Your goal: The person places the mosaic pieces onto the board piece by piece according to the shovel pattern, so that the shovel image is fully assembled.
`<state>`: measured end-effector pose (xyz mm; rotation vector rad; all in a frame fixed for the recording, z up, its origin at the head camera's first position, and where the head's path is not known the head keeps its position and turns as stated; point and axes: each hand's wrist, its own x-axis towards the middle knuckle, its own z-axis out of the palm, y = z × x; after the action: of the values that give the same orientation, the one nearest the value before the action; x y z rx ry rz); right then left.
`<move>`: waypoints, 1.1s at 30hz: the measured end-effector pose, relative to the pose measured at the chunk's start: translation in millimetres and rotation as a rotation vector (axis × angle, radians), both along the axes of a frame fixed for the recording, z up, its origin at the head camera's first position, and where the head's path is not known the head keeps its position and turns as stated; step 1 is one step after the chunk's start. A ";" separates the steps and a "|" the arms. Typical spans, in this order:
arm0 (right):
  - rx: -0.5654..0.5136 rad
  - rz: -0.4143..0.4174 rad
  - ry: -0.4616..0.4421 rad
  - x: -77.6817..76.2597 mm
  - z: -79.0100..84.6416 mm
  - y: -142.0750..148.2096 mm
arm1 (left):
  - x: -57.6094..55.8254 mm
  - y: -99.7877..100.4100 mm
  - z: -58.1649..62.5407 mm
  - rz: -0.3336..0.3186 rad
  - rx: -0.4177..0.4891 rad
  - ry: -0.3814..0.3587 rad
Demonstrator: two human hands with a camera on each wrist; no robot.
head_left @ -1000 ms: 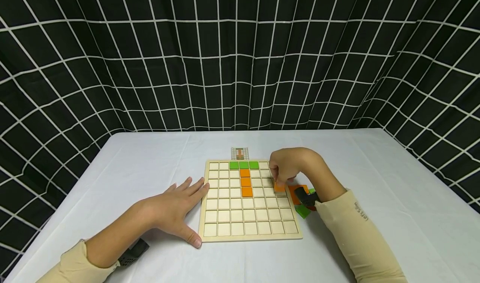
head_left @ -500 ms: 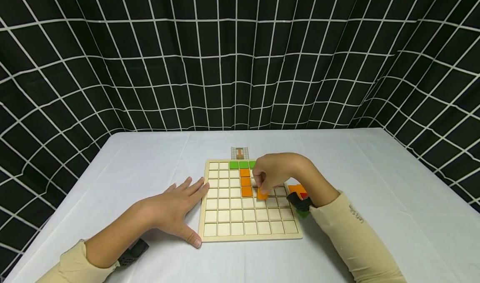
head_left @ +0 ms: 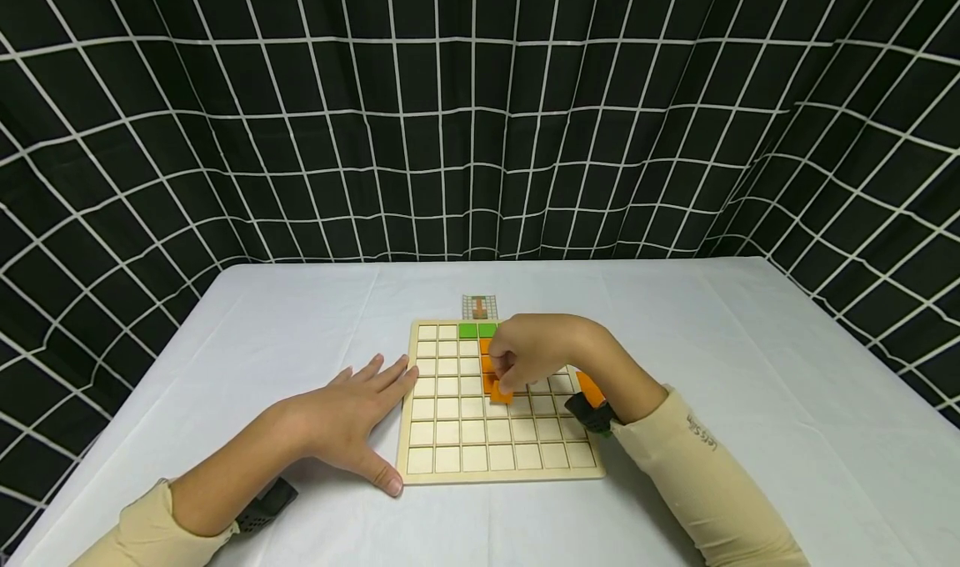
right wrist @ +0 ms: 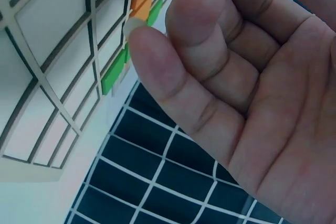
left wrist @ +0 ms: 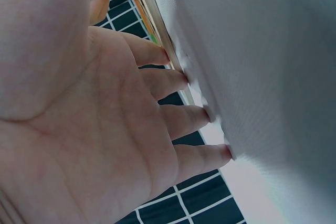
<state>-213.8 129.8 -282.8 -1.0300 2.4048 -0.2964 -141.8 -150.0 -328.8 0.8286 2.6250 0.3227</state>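
A pale wooden grid board [head_left: 465, 475] lies on the white table. My left hand [head_left: 341, 425] is spread flat beside its left edge, fingertips and thumb at the rim; in the left wrist view the fingers [left wrist: 157, 82] are straight. My right hand [head_left: 536, 350] pinches an orange square tile [head_left: 501, 393] over the board's middle column, just below the orange tiles [head_left: 486, 363] set there. Green tiles [head_left: 468, 331] sit in the top row, partly hidden behind the right hand. The right wrist view shows curled fingers [right wrist: 157, 61] near the cells; the held tile is mostly hidden there.
A small pattern card [head_left: 479, 307] lies beyond the board's far edge. Loose orange tiles [head_left: 590, 388] lie by the board's right side, partly covered by the right wrist's black camera [head_left: 592, 414]. A black curtain with white grid lines [head_left: 480, 133] hangs behind the table.
My right hand has moved left across the board with the orange tile, from the right edge to the middle column. My left hand has stayed still.
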 end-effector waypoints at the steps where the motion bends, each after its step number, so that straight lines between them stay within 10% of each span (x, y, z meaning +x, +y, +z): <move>1: -0.005 -0.001 -0.003 0.0 -0.4 -0.3 | -0.1 0.0 -0.1 0.000 0.000 0.001; 33: 0.024 -0.006 0.059 4.5 -7.5 -13.1 | -0.6 -0.4 -1.0 0.000 -0.002 0.002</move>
<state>-209.3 116.7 -290.3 -1.0343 2.4583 -0.2415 -142.4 -150.4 -329.8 0.8282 2.6269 0.3195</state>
